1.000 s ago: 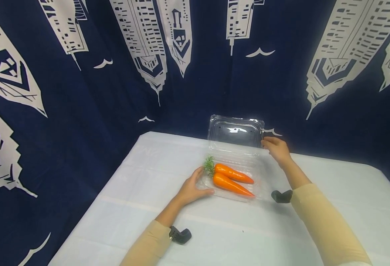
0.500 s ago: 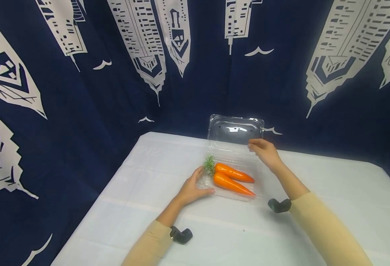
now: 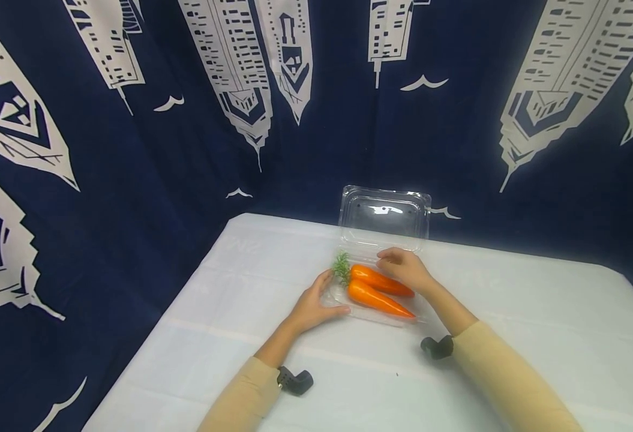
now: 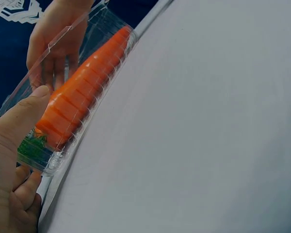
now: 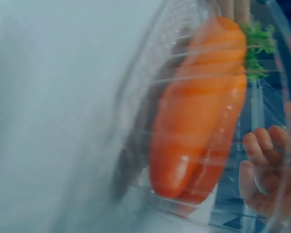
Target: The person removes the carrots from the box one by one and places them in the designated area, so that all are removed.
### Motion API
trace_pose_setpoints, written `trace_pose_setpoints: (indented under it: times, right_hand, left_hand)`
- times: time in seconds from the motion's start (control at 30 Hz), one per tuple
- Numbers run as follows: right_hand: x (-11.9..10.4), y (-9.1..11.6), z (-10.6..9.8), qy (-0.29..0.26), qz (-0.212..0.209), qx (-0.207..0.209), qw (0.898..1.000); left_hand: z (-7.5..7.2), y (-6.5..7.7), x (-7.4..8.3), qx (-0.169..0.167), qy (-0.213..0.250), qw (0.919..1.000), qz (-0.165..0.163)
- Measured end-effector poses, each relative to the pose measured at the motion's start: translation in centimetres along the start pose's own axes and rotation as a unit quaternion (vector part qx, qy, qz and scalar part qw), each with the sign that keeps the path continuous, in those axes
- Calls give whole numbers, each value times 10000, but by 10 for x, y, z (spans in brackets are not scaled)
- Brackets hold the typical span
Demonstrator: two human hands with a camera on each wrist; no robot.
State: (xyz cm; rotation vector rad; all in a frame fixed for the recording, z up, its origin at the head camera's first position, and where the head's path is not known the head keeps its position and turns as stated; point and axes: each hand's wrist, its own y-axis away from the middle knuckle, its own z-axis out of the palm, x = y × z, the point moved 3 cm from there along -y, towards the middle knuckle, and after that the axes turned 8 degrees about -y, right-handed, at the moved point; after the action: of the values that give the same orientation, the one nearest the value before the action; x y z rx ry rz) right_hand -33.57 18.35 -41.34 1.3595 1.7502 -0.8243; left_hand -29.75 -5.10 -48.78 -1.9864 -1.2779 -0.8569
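Observation:
Two orange carrots with green tops lie side by side in a clear plastic clamshell container (image 3: pixel 386 320) on the table. The lower carrot (image 3: pixel 377 299) is nearer the person, and the upper carrot (image 3: pixel 372 277) lies behind it. My left hand (image 3: pixel 309 309) grips the container's left end; in the left wrist view its thumb (image 4: pixel 26 110) rests along the rim, with the fingers lower at the outside. Over the tray's far side, my right hand (image 3: pixel 408 270) has its fingers loosely bent, pointing down beside the upper carrot. It overlaps part of that carrot in the head view.
The container's hinged lid (image 3: pixel 383 216) stands raised at the back, near the far table edge. A white cloth covers the table (image 3: pixel 348 378). Behind hangs a dark blue curtain (image 3: pixel 348 150) with white building prints. Each wrist wears a small black camera (image 3: pixel 294 381).
My right hand has left the lid's right edge and come left and toward the person, over the tray by the upper carrot. The left hand keeps its hold; the lid stays up.

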Motion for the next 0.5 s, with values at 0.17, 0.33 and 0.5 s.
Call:
trace_pose_setpoints:
  times: [0.17,0.33,0.5]
  right_hand:
    - [7,-2,6,218,-110,-115,9996]
    - [13,-4,11,242,-148,-240,9993]
    - [14,-5,16,285,-171,-270,9991]
  left_hand:
    - [1,-1,-1,-12,-52,10000,-48]
    - [1,-2,-1,-11,-36,10000,-33]
    - [0,-1,0,-11,-53,10000,-21]
